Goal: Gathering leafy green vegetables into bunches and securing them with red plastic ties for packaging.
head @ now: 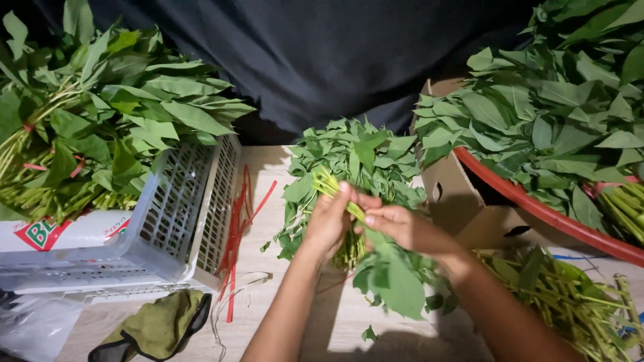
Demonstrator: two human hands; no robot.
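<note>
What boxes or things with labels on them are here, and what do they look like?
White bag or wrapper: in the white plastic crate at left, under leafy bundles; red and green printed label.
Brown cardboard box: right of the hands, beside the red basin; plain, with small dark cut-out holes.
No screens or signs.

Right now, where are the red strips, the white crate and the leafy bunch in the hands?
red strips [236,231], head view, middle of the pile
white crate [181,214], head view, slatted side wall
leafy bunch [355,151], head view, top leaves
</note>
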